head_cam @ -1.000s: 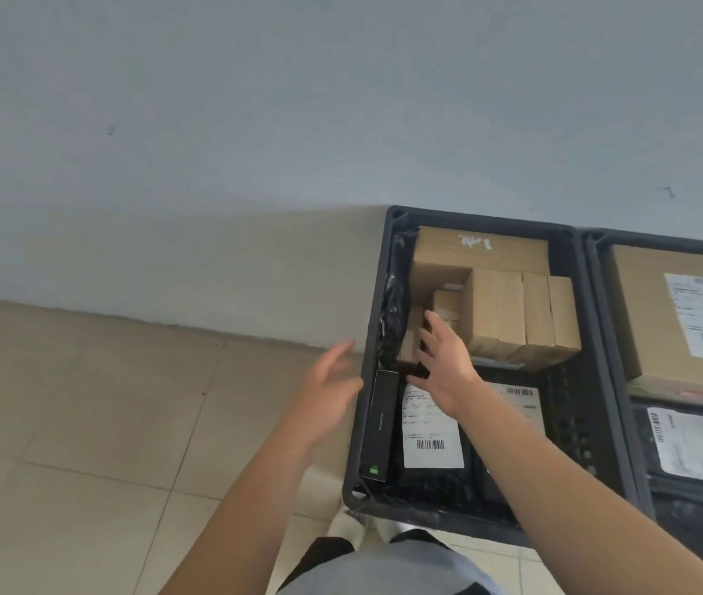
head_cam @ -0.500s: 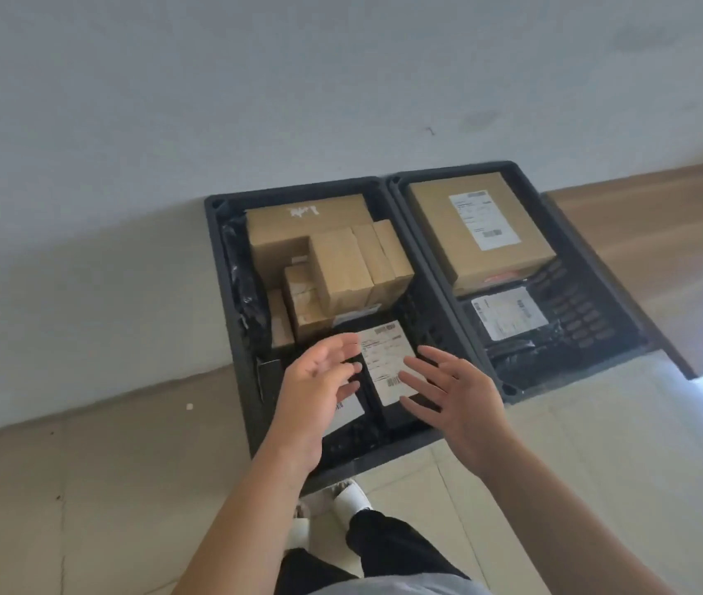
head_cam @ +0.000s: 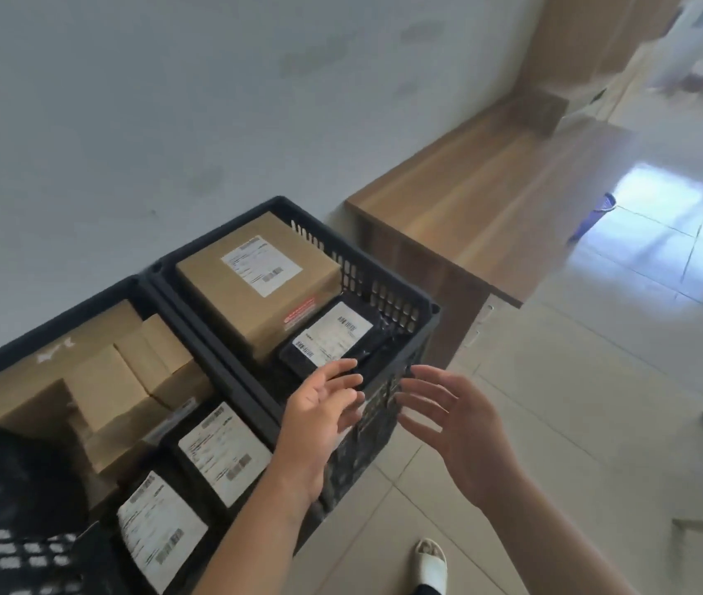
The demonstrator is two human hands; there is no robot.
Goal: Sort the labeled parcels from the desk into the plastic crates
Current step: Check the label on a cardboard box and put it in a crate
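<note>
Two black plastic crates stand side by side on the floor against the wall. The left crate (head_cam: 19,551) holds several plain cardboard boxes (head_cam: 101,388) and black labelled parcels (head_cam: 223,455). The right crate (head_cam: 384,289) holds a large labelled cardboard box (head_cam: 255,281) and a black labelled parcel (head_cam: 328,337). My left hand (head_cam: 319,418) hovers over the right crate's near corner, fingers spread, holding nothing. My right hand (head_cam: 457,423) is beside it over the floor, palm turned inward, fingers spread and empty.
A low wooden desk (head_cam: 470,199) runs along the wall to the right of the crates. Tiled floor (head_cam: 598,380) stretches right and forward. My white shoe (head_cam: 431,560) shows at the bottom. A blue object (head_cam: 594,216) sits by the desk's far side.
The view has swung right, away from the crates toward the desk. Both hands have pulled back from the left crate and now hang empty past the right crate's corner.
</note>
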